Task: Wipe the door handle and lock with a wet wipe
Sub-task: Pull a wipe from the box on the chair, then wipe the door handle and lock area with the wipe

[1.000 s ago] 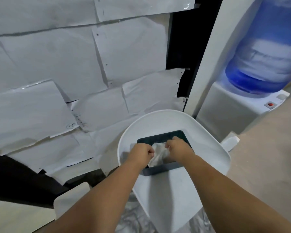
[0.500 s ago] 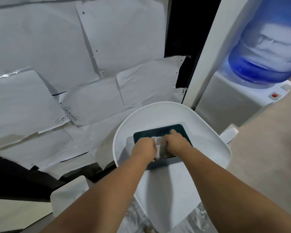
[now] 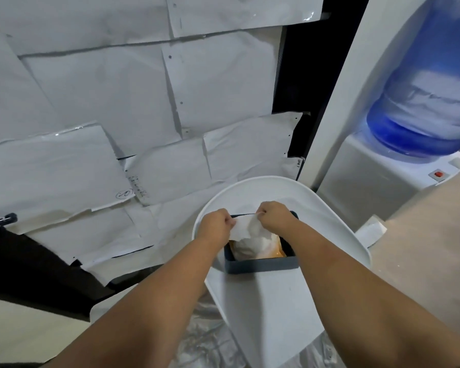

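Item: one wet wipe (image 3: 246,228), white, stretched between two hands above one dark box (image 3: 260,262) that stood on one white chair seat (image 3: 337,229). Lower part of the wipe trailed down into the box, over an orange pack (image 3: 275,248).

Left hand (image 3: 215,226): fingers closed together, pinching the wipe's left edge. Right hand (image 3: 275,217): fingers pinched on the upper right edge.

Door handle and lock: not identifiable in view; one small dark metal fitting (image 3: 3,218) showed at the far left edge, nature uncertain.

Other stock: many overlapping white paper sheets (image 3: 96,102) on the wall, too many to count cleanly; one water dispenser (image 3: 377,187) carrying one blue bottle (image 3: 430,96).

Risks, as judged: opposing pulls could tear the thin wipe; a following wipe might drag out with it; the light box might lift or slide on the seat.
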{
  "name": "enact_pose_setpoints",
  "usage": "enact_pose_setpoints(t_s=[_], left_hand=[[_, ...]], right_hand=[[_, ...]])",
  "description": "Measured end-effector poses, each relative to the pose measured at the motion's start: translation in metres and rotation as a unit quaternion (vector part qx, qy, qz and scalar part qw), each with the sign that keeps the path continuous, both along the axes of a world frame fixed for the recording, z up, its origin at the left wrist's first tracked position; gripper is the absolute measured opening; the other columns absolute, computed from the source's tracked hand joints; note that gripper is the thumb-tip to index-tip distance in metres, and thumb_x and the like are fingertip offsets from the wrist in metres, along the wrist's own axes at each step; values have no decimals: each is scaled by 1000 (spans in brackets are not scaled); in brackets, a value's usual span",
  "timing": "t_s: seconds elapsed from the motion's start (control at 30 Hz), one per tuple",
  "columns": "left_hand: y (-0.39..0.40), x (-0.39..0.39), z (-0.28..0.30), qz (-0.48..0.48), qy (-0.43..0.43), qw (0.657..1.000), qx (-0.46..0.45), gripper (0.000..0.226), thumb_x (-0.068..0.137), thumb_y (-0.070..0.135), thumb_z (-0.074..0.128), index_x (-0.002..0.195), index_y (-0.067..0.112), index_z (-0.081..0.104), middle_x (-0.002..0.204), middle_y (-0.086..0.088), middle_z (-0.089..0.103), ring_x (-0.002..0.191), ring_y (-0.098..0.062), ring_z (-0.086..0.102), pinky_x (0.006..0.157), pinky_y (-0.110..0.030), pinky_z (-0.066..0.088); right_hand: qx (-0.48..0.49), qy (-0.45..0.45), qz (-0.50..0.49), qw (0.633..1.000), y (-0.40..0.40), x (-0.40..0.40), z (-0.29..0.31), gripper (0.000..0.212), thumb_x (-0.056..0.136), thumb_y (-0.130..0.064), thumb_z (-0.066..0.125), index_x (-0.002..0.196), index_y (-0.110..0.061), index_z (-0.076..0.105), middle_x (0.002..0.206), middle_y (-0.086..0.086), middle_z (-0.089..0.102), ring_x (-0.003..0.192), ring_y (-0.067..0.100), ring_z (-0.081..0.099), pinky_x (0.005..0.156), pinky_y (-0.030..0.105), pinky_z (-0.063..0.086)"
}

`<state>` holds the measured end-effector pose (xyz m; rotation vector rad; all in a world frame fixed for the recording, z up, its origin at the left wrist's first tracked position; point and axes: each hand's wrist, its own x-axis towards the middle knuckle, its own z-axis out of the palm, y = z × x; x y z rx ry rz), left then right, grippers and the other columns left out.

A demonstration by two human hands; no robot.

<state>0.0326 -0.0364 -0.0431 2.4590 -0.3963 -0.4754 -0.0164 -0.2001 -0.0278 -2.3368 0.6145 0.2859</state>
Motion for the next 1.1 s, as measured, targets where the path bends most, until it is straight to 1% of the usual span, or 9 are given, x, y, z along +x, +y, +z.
enact_pose_setpoints(t_s=[0.07, 0.17, 0.3, 0.5, 0.67, 0.83, 0.9, 1.0, 1.1], left_hand=[[9, 1, 6, 8, 2, 1000, 9, 25, 97, 34, 54, 85, 12, 57, 82, -3, 56, 77, -21, 52, 68, -28, 38], [24, 2, 10, 27, 5, 999, 17, 29, 97, 38, 53, 84, 12, 56, 78, -1, 54, 77, -21, 51, 68, -28, 36], [44, 1, 14, 52, 11, 998, 17, 24, 99, 30, 51, 83, 13, 54, 76, -1, 53, 77, -21, 52, 68, -27, 38], [93, -5, 21, 103, -5, 995, -13, 15, 96, 13, 53, 91, 6, 66, 89, -5, 59, 84, -21, 54, 72, -27, 42], [139, -5, 37, 154, -31, 987, -26, 16, 97, 20, 55, 97, 9, 65, 91, 0, 57, 86, -16, 51, 73, -24, 38], [178, -1, 46, 192, -31, 980, -34, 19, 98, 24, 52, 94, 10, 64, 81, 1, 55, 82, -19, 53, 73, -27, 45], [199, 2, 48, 204, -36, 978, -38, 17, 98, 24, 52, 92, 11, 62, 79, 3, 55, 82, -19, 53, 71, -27, 44], [229, 7, 50, 219, -27, 974, -49, 18, 98, 22, 52, 99, 10, 65, 90, -1, 58, 87, -19, 54, 74, -27, 44], [260, 14, 55, 232, -11, 970, -74, 18, 99, 20, 51, 100, 11, 66, 93, -2, 59, 90, -21, 56, 76, -28, 46]], right_hand=[[35, 13, -25, 999, 5, 1, 6, 25, 92, -3, 35, 99, -5, 59, 98, 18, 65, 76, 34, 68, 68, 34, 56], [65, -6, -42, 997, 16, 3, 10, 21, 92, -4, 39, 98, -7, 59, 96, 15, 60, 63, 28, 62, 64, 36, 58], [77, -45, -29, 996, 30, 8, 12, 27, 86, -1, 38, 97, -16, 57, 96, 6, 51, 71, 22, 54, 56, 29, 50], [65, -59, 34, 996, 73, 21, 22, 32, 82, 7, 34, 83, -13, 59, 84, 1, 53, 66, 15, 46, 55, 25, 40], [54, -57, 91, 993, 119, 40, 34, 40, 80, 13, 37, 84, -6, 73, 99, 7, 64, 83, 20, 54, 79, 26, 48], [65, -61, 121, 989, 164, 55, 38, 33, 83, 5, 45, 93, -8, 74, 105, 7, 67, 89, 23, 59, 76, 27, 49], [67, -82, 130, 986, 185, 57, 38, 24, 85, -2, 50, 87, -11, 72, 100, 4, 68, 93, 22, 61, 79, 27, 50], [44, -107, 137, 984, 215, 61, 41, 8, 86, -11, 55, 85, -14, 63, 87, 2, 61, 83, 20, 59, 72, 28, 50], [104, -94, 104, 985, 249, 66, 47, 15, 85, -2, 51, 93, -12, 58, 95, 2, 50, 82, 20, 58, 63, 28, 57]])
